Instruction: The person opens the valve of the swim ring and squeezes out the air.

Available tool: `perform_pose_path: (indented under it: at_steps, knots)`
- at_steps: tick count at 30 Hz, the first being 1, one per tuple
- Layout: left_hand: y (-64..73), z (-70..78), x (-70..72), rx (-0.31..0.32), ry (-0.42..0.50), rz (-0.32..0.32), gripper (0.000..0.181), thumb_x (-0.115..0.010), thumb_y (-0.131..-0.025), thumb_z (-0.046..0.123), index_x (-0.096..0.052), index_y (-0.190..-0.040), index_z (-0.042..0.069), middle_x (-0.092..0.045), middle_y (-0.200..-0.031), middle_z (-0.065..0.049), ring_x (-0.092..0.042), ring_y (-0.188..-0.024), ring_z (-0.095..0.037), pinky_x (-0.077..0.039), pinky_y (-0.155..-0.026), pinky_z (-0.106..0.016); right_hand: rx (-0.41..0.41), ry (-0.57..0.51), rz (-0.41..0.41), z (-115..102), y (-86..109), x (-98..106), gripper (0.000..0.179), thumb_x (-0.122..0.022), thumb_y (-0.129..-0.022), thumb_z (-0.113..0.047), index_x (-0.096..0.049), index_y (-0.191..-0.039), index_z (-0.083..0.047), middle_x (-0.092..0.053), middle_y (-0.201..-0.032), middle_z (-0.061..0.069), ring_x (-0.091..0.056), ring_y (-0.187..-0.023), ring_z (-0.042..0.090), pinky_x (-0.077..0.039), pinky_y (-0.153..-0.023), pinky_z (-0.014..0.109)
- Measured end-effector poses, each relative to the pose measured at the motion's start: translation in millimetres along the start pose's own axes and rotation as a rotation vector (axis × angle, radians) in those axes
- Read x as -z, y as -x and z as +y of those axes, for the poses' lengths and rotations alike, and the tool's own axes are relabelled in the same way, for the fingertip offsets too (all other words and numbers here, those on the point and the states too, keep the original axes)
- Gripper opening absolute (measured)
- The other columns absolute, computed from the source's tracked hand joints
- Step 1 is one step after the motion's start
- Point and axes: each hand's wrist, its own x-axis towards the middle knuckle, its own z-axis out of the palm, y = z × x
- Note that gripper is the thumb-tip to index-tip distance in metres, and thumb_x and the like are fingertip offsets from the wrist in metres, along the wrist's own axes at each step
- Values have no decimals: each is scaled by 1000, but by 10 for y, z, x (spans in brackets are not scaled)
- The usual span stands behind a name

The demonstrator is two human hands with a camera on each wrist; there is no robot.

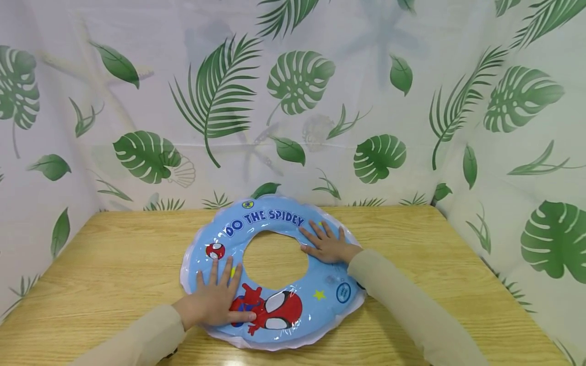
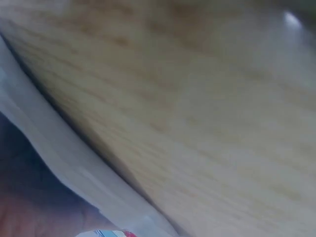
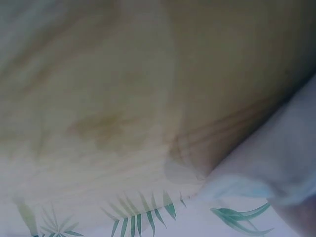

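Observation:
A light blue inflatable swim ring [image 1: 316,320] with a pale scalloped edge lies on the wooden table, printed with "DO THE SPIDEY" and a red cartoon figure. My left hand [image 1: 215,300] rests on its near left part, fingers spread, covering some of the figure. On the right part of the ring, my right hand [image 1: 328,246] lies with straight, spread fingers that reach toward the central hole. In the left wrist view, the ring's pale rim [image 2: 84,168] runs past blurred wood. The right wrist view catches the rim [image 3: 281,158] at its right side.
The wooden table [image 1: 110,274] spreads out on both sides of the ring. A white curtain [image 1: 293,162] printed with green leaves hangs behind the table and along both sides, close to its edges.

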Motion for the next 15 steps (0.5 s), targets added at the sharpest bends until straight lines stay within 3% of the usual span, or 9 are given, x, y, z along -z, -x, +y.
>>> perform_pose_path:
  at_steps: [10,15]
  knots:
    - [6,53,9,16,-47,-10,112,-41,-68,82,-13,-147,7,-3,-152,-21,-2,-134,-54,-6,-93,-77,42,-35,18,48,-12,24,65,-29,-93,-57,-9,-148,-29,3,-156,5,8,-141,37,6,-103,68]
    - [11,54,8,11,-50,1,112,-40,-68,82,-12,-147,7,-3,-152,-22,0,-134,-55,-6,-92,-78,88,-121,72,60,34,116,63,-37,-93,-51,-16,-147,-26,-7,-155,10,-1,-141,39,2,-101,70]
